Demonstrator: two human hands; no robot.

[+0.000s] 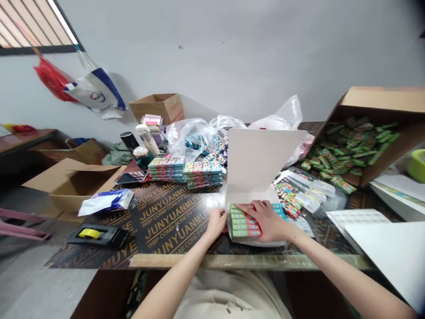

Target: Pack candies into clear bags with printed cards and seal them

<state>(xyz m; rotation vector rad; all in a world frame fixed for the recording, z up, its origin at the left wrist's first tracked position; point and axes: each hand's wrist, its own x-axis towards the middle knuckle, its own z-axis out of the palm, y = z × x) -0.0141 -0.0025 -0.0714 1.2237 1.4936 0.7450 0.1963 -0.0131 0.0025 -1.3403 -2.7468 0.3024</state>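
A white cardboard box (265, 164) stands in front of me with its lid raised. Inside lie rows of small green packs (244, 227) with red and blue parts. My left hand (216, 223) has its fingers curled at the box's left front side, pinching that edge; the fingertips are partly hidden. Across the packs rests my right hand (268, 221), palm down with fingers stretched out, covering the middle of the rows. Right of the box lie loose colourful packets (289, 199) and clear plastic sleeves.
Stacks of colourful flat boxes (202, 173) and clear plastic bags (189, 133) stand behind. A tape dispenser (99, 235), a tissue pack (109, 200) and a phone (132, 177) lie left. A tilted carton (381, 99) holds many green packets; white card sheets (392, 248) lie right.
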